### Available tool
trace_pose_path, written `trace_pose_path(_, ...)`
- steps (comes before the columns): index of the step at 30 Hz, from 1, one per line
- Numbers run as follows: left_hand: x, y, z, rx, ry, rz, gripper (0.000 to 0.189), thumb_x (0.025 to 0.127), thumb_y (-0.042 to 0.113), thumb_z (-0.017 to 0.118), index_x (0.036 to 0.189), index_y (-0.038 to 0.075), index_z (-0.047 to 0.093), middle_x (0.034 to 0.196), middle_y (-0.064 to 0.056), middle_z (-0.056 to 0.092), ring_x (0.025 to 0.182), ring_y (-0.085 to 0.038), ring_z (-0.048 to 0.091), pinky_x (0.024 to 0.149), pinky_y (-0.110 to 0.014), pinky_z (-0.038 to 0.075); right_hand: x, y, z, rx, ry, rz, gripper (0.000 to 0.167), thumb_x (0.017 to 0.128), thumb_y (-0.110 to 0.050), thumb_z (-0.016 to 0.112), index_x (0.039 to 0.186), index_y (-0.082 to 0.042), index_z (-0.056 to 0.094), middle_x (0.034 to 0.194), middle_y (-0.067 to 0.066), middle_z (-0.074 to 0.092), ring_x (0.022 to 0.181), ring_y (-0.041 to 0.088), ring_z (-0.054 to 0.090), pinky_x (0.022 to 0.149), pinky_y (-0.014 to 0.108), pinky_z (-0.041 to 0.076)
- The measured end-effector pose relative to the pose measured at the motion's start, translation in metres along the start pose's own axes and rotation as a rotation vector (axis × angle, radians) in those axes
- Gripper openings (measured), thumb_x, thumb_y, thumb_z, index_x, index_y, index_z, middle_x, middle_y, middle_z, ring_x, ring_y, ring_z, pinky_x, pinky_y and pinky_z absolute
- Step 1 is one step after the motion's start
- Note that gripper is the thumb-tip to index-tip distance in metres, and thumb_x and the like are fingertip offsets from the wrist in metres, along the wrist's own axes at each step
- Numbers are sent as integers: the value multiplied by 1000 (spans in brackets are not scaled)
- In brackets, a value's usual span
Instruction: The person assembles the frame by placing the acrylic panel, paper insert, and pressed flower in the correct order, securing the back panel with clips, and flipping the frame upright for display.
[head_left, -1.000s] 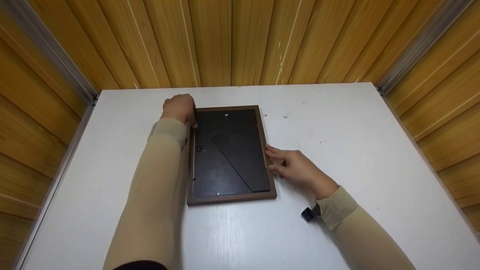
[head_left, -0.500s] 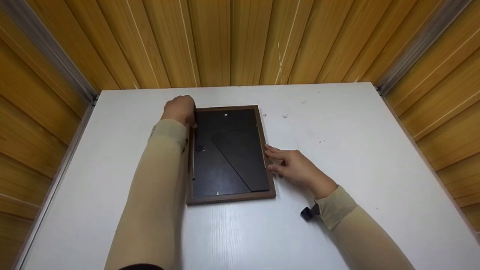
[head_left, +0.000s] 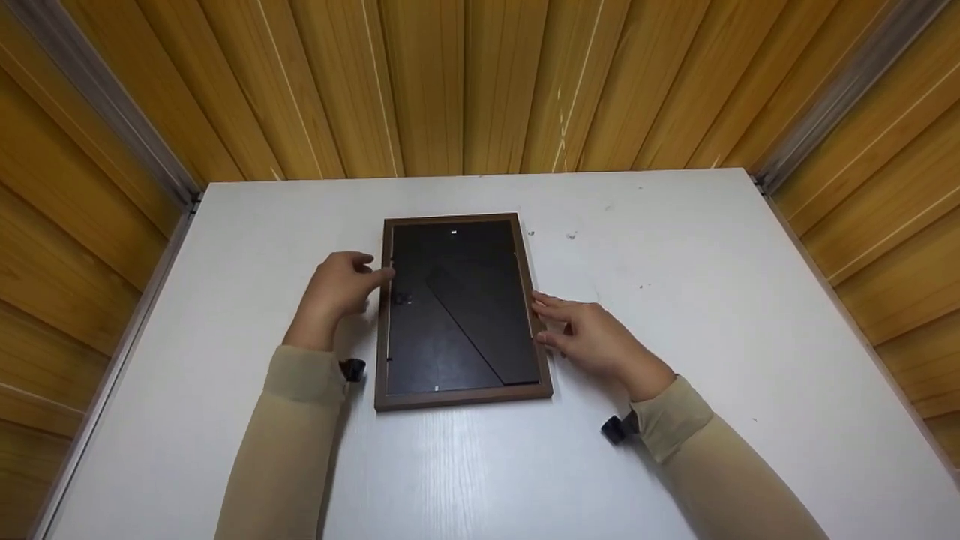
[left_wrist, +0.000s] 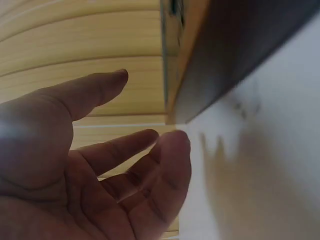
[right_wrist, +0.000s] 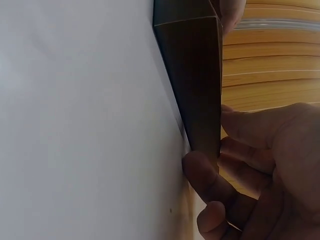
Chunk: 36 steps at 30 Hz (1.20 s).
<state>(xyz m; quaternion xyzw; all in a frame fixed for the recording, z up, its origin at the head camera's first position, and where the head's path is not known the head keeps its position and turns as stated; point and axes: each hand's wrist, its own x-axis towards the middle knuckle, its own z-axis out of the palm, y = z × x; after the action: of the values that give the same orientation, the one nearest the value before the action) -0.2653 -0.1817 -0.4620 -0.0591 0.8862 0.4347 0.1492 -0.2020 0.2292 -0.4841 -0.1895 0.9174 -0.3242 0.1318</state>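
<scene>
A brown wooden picture frame [head_left: 463, 401] lies face down on the white table, its black backing board [head_left: 450, 330] and flat easel leg [head_left: 487, 315] facing up. Beside its left edge is my left hand [head_left: 341, 289], fingers spread and loosely bent around nothing. In the left wrist view, a gap shows between the left thumb [left_wrist: 95, 90] and the frame's side. My right hand [head_left: 592, 334] holds the frame's right edge. In the right wrist view, the right thumb [right_wrist: 250, 125] lies at the upper edge while a fingertip [right_wrist: 197, 167] touches the outer side.
The white table [head_left: 675, 247] carries a few small marks right of the frame. Yellow wood-look panels [head_left: 495, 90] rise behind it and at both sides. Small black devices sit at the left cuff [head_left: 352, 369] and right cuff [head_left: 616, 429].
My left hand has let go of the frame's upper left corner and come down along the left edge, its fingers opening. The right hand and the frame have stayed in place.
</scene>
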Motion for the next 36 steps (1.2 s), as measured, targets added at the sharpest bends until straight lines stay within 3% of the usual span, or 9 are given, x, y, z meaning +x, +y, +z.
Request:
trace_pose_path(5, -15, -6, 8, -28, -1, -13, 77, 107, 41, 75, 165, -3, 51, 158, -28, 64, 115, -37, 77, 88, -39, 71, 1, -6, -2, -49, 44, -20, 55, 109, -25, 78, 161, -13, 64, 178, 0, 52, 79, 11, 59, 82, 31, 51)
trace_pose_path(8, -16, -8, 16, -19, 4, -35, 78, 107, 39, 76, 165, -5, 51, 156, -28, 65, 119, -39, 77, 88, -41, 71, -2, -15, 2, -75, 84, -30, 53, 109, -24, 77, 159, -12, 66, 179, 7, 49, 110, 25, 74, 99, 44, 60)
trace_pose_path(11, -15, -9, 23, 1, 11, -47, 77, 106, 39, 76, 164, -7, 52, 154, -29, 67, 119, -39, 78, 88, -43, 71, -5, -32, 9, -89, 115, -19, 53, 110, -28, 76, 158, -9, 67, 179, 12, 47, 146, 40, 63, 121, 58, 54)
trace_pose_path(13, -14, -9, 27, 12, 29, -39, 76, 106, 38, 76, 162, -8, 54, 152, -30, 68, 115, -39, 79, 88, -44, 71, -6, -46, 14, -109, 120, 7, 59, 108, -37, 77, 157, -6, 67, 176, 14, 49, 157, 43, 52, 127, 63, 48)
trace_pose_path(17, -13, -8, 33, 18, 47, -16, 71, 106, 37, 76, 157, -10, 59, 142, -31, 72, 101, -32, 78, 80, -39, 69, -7, -68, 27, -183, 76, 87, 84, 99, -56, 83, 160, -2, 62, 167, 16, 52, 149, 43, 48, 125, 59, 48)
trace_pose_path(21, -12, -6, 37, 22, 42, -2, 59, 107, 34, 76, 148, -7, 68, 122, -25, 79, 87, -24, 74, 69, -31, 63, -6, -74, 41, -229, 49, 140, 102, 89, -58, 93, 162, 2, 58, 160, 17, 53, 144, 41, 42, 123, 56, 43)
trace_pose_path(25, -12, -3, 38, 46, 61, 7, 53, 109, 32, 75, 146, -5, 70, 121, -23, 80, 90, -23, 73, 75, -32, 61, -3, -73, 48, -189, 97, 153, 97, 84, -48, 99, 158, 3, 61, 157, 17, 55, 141, 40, 45, 123, 56, 40)
trace_pose_path(31, -12, -1, 38, 43, 64, -20, 54, 111, 28, 73, 152, -5, 66, 135, -25, 77, 105, -29, 75, 91, -41, 65, 0, -73, 51, -100, 129, 150, 87, 88, -38, 92, 157, 4, 58, 159, 19, 59, 143, 41, 50, 125, 56, 41)
trace_pose_path(36, -11, 0, 37, 45, 81, -22, 48, 112, 26, 72, 150, -2, 70, 134, -22, 79, 103, -28, 75, 88, -39, 63, 1, -75, 52, -20, 161, 149, 85, 89, -33, 88, 159, 3, 55, 161, 20, 61, 151, 41, 53, 129, 54, 44)
